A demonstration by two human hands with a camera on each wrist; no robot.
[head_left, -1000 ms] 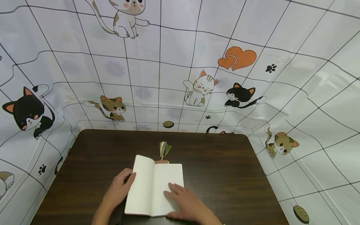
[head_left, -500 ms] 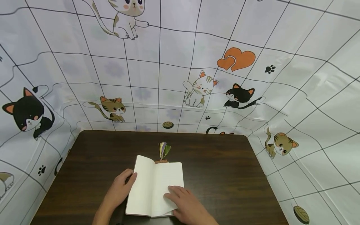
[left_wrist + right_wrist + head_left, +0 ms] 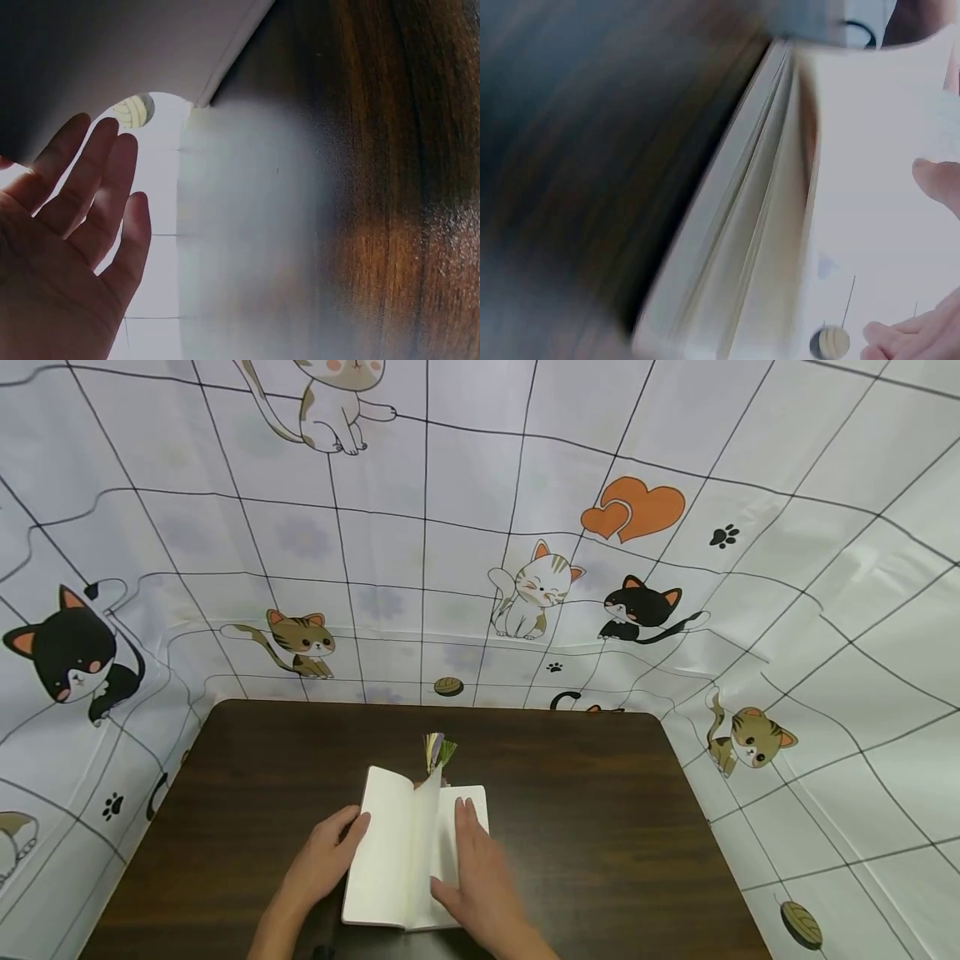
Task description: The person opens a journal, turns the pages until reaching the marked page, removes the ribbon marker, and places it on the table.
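An open notebook point(image 3: 378, 852) with blank white pages lies on the dark wooden table. One page point(image 3: 425, 827) stands partly raised near the spine. At the left edge, my left hand point(image 3: 318, 856) holds the cover, thumb on the page side and fingers behind it. The left wrist view shows those fingers point(image 3: 116, 172) against the cover's underside point(image 3: 150, 45). My right hand point(image 3: 483, 877) lies over the right page with straight fingers, its thumb close to the raised page. Fanned page edges point(image 3: 757, 225) show in the right wrist view. A tasselled bookmark point(image 3: 435, 750) pokes out beyond the top.
The dark brown table point(image 3: 600, 827) stretches out on both sides of the notebook. Behind it hangs a white gridded sheet point(image 3: 465, 560) printed with cartoon cats, which also covers both sides. A small black object point(image 3: 322, 952) shows at the near edge.
A page has lifted off the right side and swung toward the spine. My right hand has changed from resting on the page to straightened, forward-pointing fingers. The left hand stays at the cover edge.
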